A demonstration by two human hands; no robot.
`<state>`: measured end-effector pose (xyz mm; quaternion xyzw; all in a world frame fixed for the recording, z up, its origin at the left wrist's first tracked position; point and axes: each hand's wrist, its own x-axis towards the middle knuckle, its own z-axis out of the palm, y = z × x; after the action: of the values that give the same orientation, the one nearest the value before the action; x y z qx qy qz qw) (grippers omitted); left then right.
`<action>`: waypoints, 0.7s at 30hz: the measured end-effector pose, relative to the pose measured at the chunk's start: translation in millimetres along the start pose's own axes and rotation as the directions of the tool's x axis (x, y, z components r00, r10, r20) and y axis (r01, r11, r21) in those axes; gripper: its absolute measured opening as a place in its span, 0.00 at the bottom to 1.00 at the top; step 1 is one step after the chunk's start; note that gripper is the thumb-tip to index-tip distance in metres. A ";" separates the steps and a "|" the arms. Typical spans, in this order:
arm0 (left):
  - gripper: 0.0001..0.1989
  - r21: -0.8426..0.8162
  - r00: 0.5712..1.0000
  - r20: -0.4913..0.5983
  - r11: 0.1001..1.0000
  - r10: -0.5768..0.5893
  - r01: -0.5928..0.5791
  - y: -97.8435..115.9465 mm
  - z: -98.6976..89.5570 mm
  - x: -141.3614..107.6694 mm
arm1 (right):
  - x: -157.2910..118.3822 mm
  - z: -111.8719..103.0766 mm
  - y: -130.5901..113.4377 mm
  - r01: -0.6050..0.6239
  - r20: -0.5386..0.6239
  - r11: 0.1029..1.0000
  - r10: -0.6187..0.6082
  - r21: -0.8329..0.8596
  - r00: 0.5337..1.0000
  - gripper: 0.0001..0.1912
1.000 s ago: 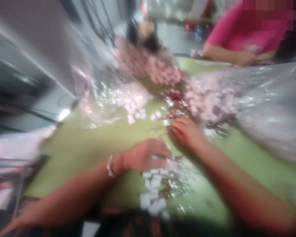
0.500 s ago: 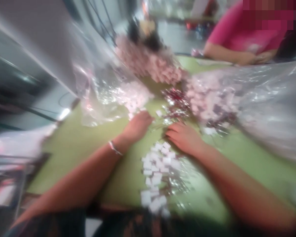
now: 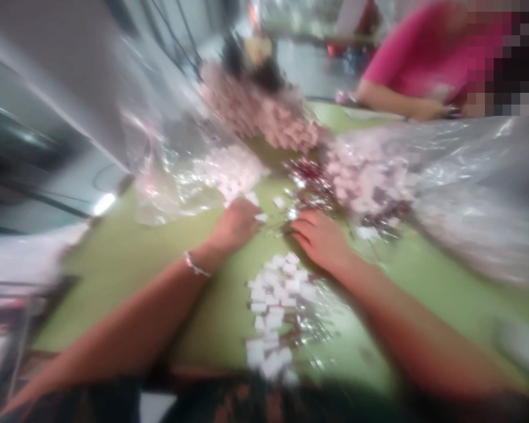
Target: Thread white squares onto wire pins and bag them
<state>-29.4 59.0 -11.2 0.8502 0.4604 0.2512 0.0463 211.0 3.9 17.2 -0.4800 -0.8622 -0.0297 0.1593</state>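
Observation:
My left hand (image 3: 235, 222), with a bracelet at the wrist, is closed with a small white piece (image 3: 261, 217) at its fingertips. Just beyond it lies a heap of small white pieces (image 3: 233, 170) on clear plastic. My right hand (image 3: 320, 238) has its fingers curled together beside a pile of shiny silver and red strands (image 3: 308, 179); blur hides what its fingertips hold. Between the hands a single white piece (image 3: 278, 202) rests on the green table (image 3: 158, 258). Nearer to me, white square pieces (image 3: 273, 294) with shiny silver stems (image 3: 312, 326) are laid in an overlapping row.
A clear plastic bag (image 3: 476, 200) spreads over the right side, pale pink pieces (image 3: 365, 176) at its mouth. Pink bundles (image 3: 264, 111) stand at the back. More clear plastic (image 3: 158, 182) lies at left. Across the table sits a person in a pink shirt (image 3: 414, 59).
My left hand has moved slightly left, and a white piece now shows at its fingertips. My right hand stays by the shiny strands. The whole view has shifted a little.

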 end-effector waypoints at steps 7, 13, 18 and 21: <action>0.06 -0.147 0.998 -0.038 0.988 -0.049 0.043 -0.6 -3.8 -0.3 | -0.7 7.7 -13.0 0.082 0.112 0.990 -0.069 -0.114 0.991 0.09; 0.08 -0.454 0.929 0.037 0.822 -0.368 0.344 15.3 -18.1 -11.6 | -1.4 -9.3 -18.8 -0.142 0.089 0.982 0.132 0.121 0.987 0.07; 0.14 -0.794 0.838 0.364 0.334 -0.407 0.507 36.8 -28.0 -19.4 | -4.4 -20.5 -21.9 -0.170 -0.023 0.906 0.194 0.389 0.981 0.06; 0.14 -0.826 0.837 0.431 0.226 -0.337 0.517 43.1 -25.6 -21.0 | -6.1 -20.4 -24.7 -0.129 -0.042 0.886 0.164 0.445 0.986 0.07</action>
<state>-18.1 13.5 16.4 0.5304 0.4477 0.3716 0.6165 198.4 -18.6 37.3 -0.4937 -0.8009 0.1593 0.2991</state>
